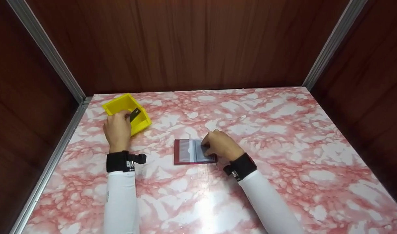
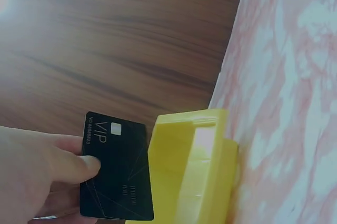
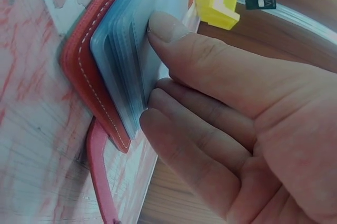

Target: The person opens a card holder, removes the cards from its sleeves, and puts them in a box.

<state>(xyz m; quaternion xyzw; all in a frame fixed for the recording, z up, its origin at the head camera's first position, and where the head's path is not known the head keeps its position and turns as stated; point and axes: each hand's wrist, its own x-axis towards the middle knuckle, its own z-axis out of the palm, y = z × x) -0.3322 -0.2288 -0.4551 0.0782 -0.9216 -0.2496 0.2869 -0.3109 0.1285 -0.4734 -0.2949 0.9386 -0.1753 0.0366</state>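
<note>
My left hand [image 1: 117,128] pinches a black card [image 2: 118,169] marked "VIP", thumb on its printed face. In the head view the card overlaps the yellow bin [image 1: 120,103], with the hand over the bin's near side. On the table a red card holder [image 1: 176,152] lies spread, its clear plastic sleeves [image 3: 118,61] showing. My right hand [image 1: 221,144] is at the holder's right half. In the right wrist view its thumb [image 3: 171,29] rests on the top sleeve, and the other fingertips are at the sleeves' edge, apart from the thumb.
The table [image 1: 266,130] has a red-and-white marbled top. Dark wood panels [image 1: 191,45] close it in at the back and sides, with metal posts at the corners. A red strap [image 3: 100,176] extends from the holder's edge.
</note>
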